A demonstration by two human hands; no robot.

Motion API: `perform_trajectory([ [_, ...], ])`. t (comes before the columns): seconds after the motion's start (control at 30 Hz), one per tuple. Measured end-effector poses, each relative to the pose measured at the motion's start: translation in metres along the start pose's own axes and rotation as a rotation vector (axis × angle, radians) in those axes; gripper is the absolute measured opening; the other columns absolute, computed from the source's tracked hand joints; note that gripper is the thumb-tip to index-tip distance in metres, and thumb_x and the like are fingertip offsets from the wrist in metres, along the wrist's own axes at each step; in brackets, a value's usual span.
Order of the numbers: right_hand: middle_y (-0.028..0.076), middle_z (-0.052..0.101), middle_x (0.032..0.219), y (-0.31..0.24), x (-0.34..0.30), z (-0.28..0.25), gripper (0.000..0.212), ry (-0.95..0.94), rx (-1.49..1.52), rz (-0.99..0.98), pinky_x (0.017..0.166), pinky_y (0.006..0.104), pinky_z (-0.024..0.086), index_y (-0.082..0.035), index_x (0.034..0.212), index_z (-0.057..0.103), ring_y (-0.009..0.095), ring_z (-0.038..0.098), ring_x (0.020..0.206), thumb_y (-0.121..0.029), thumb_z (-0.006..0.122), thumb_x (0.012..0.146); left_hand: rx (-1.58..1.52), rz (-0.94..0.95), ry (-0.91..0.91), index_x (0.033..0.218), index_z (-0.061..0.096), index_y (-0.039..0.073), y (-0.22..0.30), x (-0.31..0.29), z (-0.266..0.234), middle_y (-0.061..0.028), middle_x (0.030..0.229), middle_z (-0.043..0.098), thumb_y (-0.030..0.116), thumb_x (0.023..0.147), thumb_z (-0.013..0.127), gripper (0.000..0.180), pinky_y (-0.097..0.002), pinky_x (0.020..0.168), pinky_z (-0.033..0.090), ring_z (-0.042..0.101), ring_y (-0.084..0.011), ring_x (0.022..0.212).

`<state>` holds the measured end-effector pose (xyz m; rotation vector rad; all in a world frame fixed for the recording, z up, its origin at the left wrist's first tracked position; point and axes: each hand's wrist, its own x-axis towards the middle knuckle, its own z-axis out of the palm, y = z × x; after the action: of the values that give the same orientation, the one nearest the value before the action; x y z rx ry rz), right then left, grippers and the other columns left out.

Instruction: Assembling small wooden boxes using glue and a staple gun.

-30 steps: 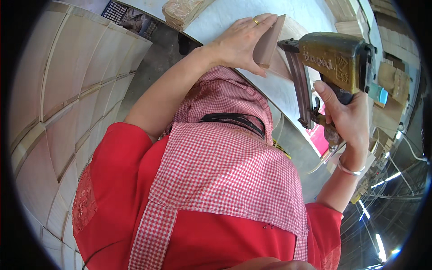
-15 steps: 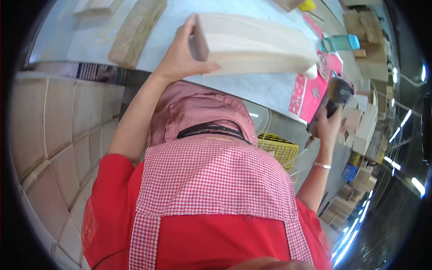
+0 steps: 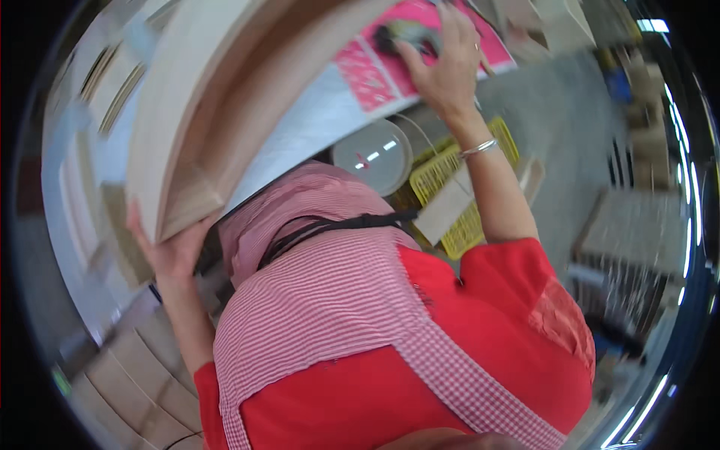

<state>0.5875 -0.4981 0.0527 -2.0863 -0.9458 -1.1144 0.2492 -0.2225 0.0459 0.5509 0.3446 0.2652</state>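
A long pale wooden box (image 3: 169,127) is tilted up across the upper left, its hollow side showing. My left hand (image 3: 176,251) grips its lower end, with fingers and thumb on either side of the corner. The far end of the box leaves the picture at the top. My right hand (image 3: 450,71) is over a pink patterned sheet (image 3: 367,79), its fingers stretched and the thumb apart. Beside that thumb lies a blurred dark and grey-green object (image 3: 405,36), whose kind I cannot make out.
A white worktable (image 3: 300,116) runs under the box, with blurred wooden pieces (image 3: 112,82) at its left. Below its edge are a round pale tub (image 3: 373,157) and a yellow plastic crate (image 3: 436,176) with a board (image 3: 444,206) on it. Stacked panels (image 3: 634,229) stand at right.
The box has gone from lying level to tilted, hollow side showing, with my left hand still on its end. My right hand has let go of the dark hand tool. The whole view has turned.
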Motion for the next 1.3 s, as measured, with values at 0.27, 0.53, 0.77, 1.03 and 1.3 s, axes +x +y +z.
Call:
perform_trajectory([
  [0.27, 0.015, 0.056, 0.129, -0.015, -0.041, -0.176, 0.062, -0.219, -0.176, -0.018, 0.1, 0.0425, 0.038, -0.009, 0.131, 0.056, 0.035, 0.052, 0.121, -0.015, 0.08, 0.074, 0.643, 0.054, 0.09, 0.146, 0.036, 0.006, -0.025, 0.066, 0.083, -0.0122, 0.143, 0.046, 0.054, 0.086, 0.062, 0.081, -0.0495, 0.111, 0.035, 0.045, -0.0294, 0.131],
  [0.53, 0.013, 0.058, 0.128, 0.045, -0.204, -0.216, 0.049, -0.066, -0.442, 0.476, 0.095, 0.0409, 0.045, -0.007, 0.127, 0.059, 0.034, 0.055, 0.116, -0.005, 0.069, 0.08, 1.272, -0.262, -0.424, 0.149, 0.03, -0.001, -0.138, 0.119, 0.207, -0.0163, 0.135, 0.052, 0.048, 0.083, 0.068, 0.091, -0.0365, 0.107, 0.036, 0.049, -0.0251, 0.127],
  [0.77, 0.023, 0.064, 0.08, 0.079, -0.328, -0.225, 0.027, -0.095, -0.413, 1.246, 0.07, 0.0454, 0.05, 0.0, 0.09, 0.065, 0.039, 0.064, 0.075, -0.026, 0.056, 0.093, 1.3, -0.357, -0.582, 0.152, 0.029, 0.008, -0.195, 0.112, 0.237, -0.015, 0.139, 0.048, 0.044, 0.09, 0.064, 0.08, -0.04, 0.105, 0.039, 0.051, -0.0257, 0.126],
  [1.03, 0.025, 0.067, 0.081, 0.218, -0.414, -0.212, 0.045, -0.304, -0.69, 1.43, 0.079, 0.0493, 0.052, 0.003, 0.079, 0.069, 0.045, 0.066, 0.082, -0.036, 0.051, 0.092, 1.243, -0.516, -0.585, 0.148, 0.036, 0.005, -0.193, 0.106, 0.214, -0.0146, 0.134, 0.051, 0.04, 0.086, 0.069, 0.079, -0.0383, 0.102, 0.043, 0.054, -0.0253, 0.123],
  [1.3, 0.027, 0.068, 0.095, 0.307, -0.38, -0.198, 0.043, -0.524, -0.589, 1.454, 0.087, 0.05, 0.051, 0.002, 0.091, 0.071, 0.044, 0.065, 0.095, -0.037, 0.053, 0.091, 1.153, -0.487, -0.398, 0.143, 0.04, 0.0, -0.182, 0.089, 0.196, -0.0154, 0.132, 0.053, 0.046, 0.078, 0.075, 0.087, -0.0404, 0.103, 0.045, 0.057, -0.0284, 0.12],
])
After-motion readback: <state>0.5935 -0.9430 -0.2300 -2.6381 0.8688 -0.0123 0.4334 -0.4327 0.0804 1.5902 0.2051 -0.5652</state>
